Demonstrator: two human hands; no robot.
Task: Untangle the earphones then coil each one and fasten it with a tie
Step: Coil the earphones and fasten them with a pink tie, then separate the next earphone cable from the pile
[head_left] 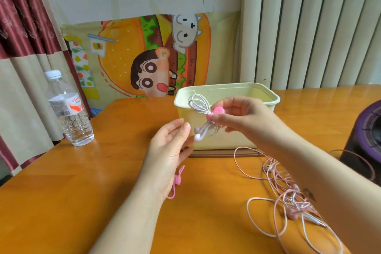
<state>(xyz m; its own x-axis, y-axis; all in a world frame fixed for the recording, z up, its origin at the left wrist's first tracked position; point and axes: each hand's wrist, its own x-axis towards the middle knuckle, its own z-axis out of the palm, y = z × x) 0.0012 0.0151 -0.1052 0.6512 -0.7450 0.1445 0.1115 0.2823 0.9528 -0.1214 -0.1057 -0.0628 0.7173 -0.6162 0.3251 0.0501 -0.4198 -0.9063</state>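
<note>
The right hand (241,117) pinches the coiled white earphone (199,105) at its pink tie (217,112) before the box (226,90), left hand (171,150) open alongside; fastening seems done, so next likely comes the pink tangle (288,198) on the table (82,192), near right.

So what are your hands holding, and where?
The right hand pinches the coiled earphone at its middle, right by the tie. The left hand is open and holds nothing.
</note>
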